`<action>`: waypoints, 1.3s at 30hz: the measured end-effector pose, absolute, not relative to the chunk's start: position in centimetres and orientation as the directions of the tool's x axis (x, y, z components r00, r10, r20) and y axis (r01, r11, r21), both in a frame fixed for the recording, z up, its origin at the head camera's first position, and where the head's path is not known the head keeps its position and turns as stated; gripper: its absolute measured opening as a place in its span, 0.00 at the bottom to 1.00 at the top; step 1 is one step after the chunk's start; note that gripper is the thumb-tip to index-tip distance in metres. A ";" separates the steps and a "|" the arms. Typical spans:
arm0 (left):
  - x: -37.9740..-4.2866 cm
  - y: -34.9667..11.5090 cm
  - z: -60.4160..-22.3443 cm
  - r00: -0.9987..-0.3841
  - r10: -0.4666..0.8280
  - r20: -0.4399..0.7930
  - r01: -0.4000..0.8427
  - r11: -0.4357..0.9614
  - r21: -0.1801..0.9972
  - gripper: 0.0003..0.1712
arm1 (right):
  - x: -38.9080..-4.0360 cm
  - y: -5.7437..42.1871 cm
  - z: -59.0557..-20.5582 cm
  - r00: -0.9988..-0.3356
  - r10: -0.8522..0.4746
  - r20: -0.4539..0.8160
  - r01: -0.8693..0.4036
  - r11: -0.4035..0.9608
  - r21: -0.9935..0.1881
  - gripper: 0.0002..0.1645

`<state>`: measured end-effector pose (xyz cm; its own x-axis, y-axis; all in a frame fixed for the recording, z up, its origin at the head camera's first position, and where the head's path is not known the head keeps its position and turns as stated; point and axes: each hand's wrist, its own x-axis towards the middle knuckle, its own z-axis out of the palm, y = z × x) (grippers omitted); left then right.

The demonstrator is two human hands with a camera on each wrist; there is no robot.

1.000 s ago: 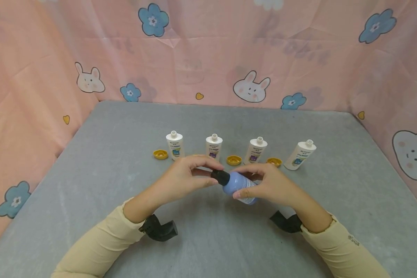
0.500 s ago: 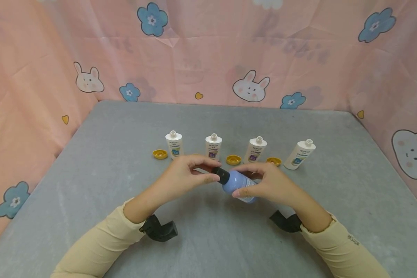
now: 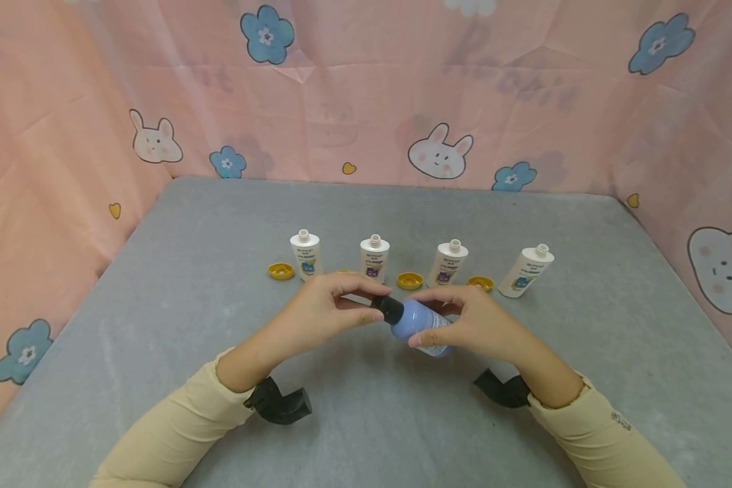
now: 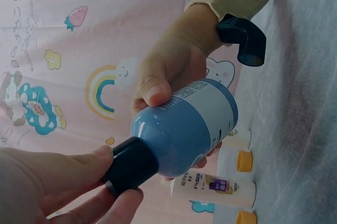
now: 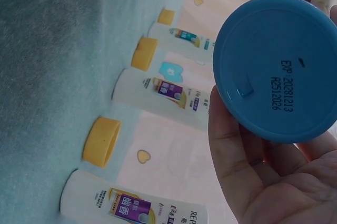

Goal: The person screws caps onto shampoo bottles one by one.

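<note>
A blue bottle (image 3: 411, 322) with a pale label lies tilted between the two hands, above the grey table. The right hand (image 3: 478, 322) grips its body, thumb on the near side and fingers round the far side. At the neck end, the left hand (image 3: 317, 315) pinches the black cap (image 3: 388, 309) between thumb and fingers. In the left wrist view the black cap (image 4: 131, 165) sits against the bottle's shoulder. The right wrist view looks straight at the round blue bottle base (image 5: 279, 71), printed with a date code.
Behind the hands stand several white capless bottles, among them a left one (image 3: 306, 256), a middle one (image 3: 450, 263) and a right one (image 3: 526, 271). Yellow caps lie beside them, such as one at left (image 3: 281, 271) and another (image 3: 410, 280). A pink printed curtain (image 3: 341, 88) hangs behind the table.
The left thumb and fingers shift slightly around the black cap. The right hand and the blue bottle stay nearly in place.
</note>
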<state>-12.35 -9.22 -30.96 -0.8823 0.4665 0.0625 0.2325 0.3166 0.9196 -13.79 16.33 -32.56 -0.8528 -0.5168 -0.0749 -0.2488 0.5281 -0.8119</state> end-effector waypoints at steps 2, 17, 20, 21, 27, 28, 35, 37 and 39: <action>-12.3 -9.3 -31.0 -0.879 0.472 0.068 0.235 0.304 0.923 0.19 | -13.8 16.3 -32.6 -0.852 -0.519 -0.073 -0.251 0.526 -0.812 0.32; -12.3 -9.3 -30.9 -0.863 0.491 0.119 0.271 0.251 0.929 0.20 | -13.9 16.5 -32.7 -0.850 -0.523 -0.062 -0.260 0.520 -0.814 0.31; -12.3 -9.2 -30.8 -0.898 0.437 0.059 0.193 0.270 0.943 0.23 | -13.9 16.4 -32.7 -0.856 -0.513 -0.066 -0.254 0.527 -0.811 0.32; -12.3 -9.2 -30.8 -0.909 0.416 0.036 0.167 0.282 0.945 0.23 | -13.8 16.4 -32.6 -0.857 -0.511 -0.067 -0.252 0.529 -0.810 0.32; -12.4 -9.0 -31.2 -0.918 0.397 0.012 0.161 0.344 0.925 0.19 | -13.8 16.3 -32.7 -0.854 -0.515 -0.077 -0.243 0.525 -0.816 0.32; -12.4 -9.0 -31.2 -0.916 0.400 0.012 0.164 0.347 0.923 0.19 | -13.8 16.3 -32.7 -0.853 -0.517 -0.076 -0.244 0.523 -0.816 0.32; -12.5 -8.8 -31.3 -0.912 0.409 0.013 0.165 0.340 0.926 0.19 | -13.9 16.3 -32.7 -0.848 -0.525 -0.070 -0.252 0.517 -0.818 0.32; -12.5 -8.8 -31.4 -0.910 0.415 0.013 0.165 0.333 0.928 0.20 | -13.9 16.3 -32.6 -0.847 -0.527 -0.072 -0.251 0.515 -0.819 0.32; -12.5 -8.8 -31.4 -0.907 0.421 0.017 0.167 0.322 0.932 0.20 | -13.9 16.3 -32.6 -0.846 -0.528 -0.074 -0.249 0.514 -0.821 0.32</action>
